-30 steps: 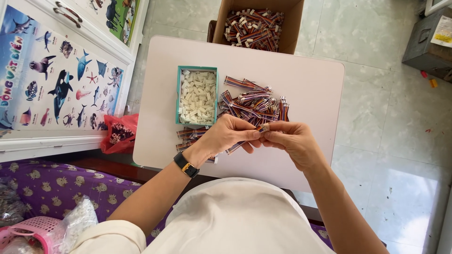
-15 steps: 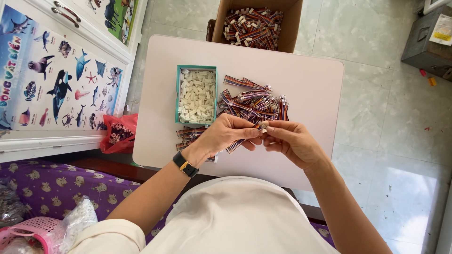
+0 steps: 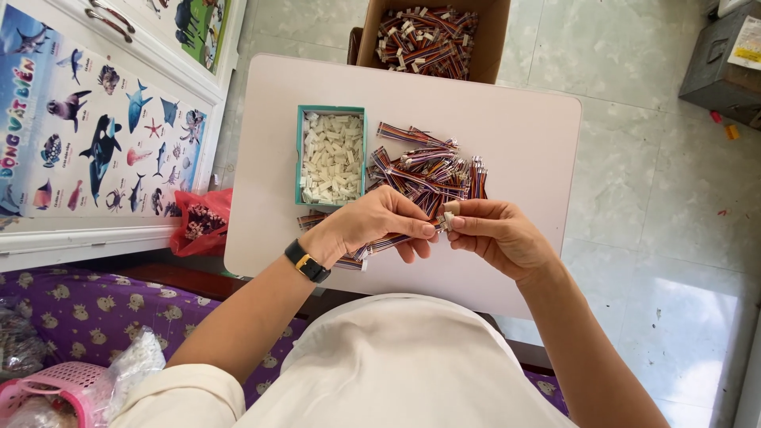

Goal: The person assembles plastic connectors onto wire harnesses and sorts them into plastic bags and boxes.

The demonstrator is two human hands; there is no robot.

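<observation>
Now left hand (image 3: pixel 372 226) pinches a striped wire bundle (image 3: pixel 388 243), its tip meeting the white connector (image 3: pixel 450 211) gripped in right hand (image 3: pixel 495 234) fingers.

Connector tray (image 3: pixel 300 158) on table (image 3: pixel 523 135), wire pile (image 3: pixel 428 170) right; carton (image 3: pixel 487 40) behind.

Off to your left, a sea-animal poster (image 3: pixel 95 135) is covering the cabinet front, and a red plastic bag (image 3: pixel 198 226) is slumping beside the table's edge. A pink basket (image 3: pixel 47 388) is sitting on the purple patterned cloth (image 3: pixel 71 305). A grey metal box (image 3: pixel 725 63) is standing on the tiled floor (image 3: pixel 658 198).
</observation>
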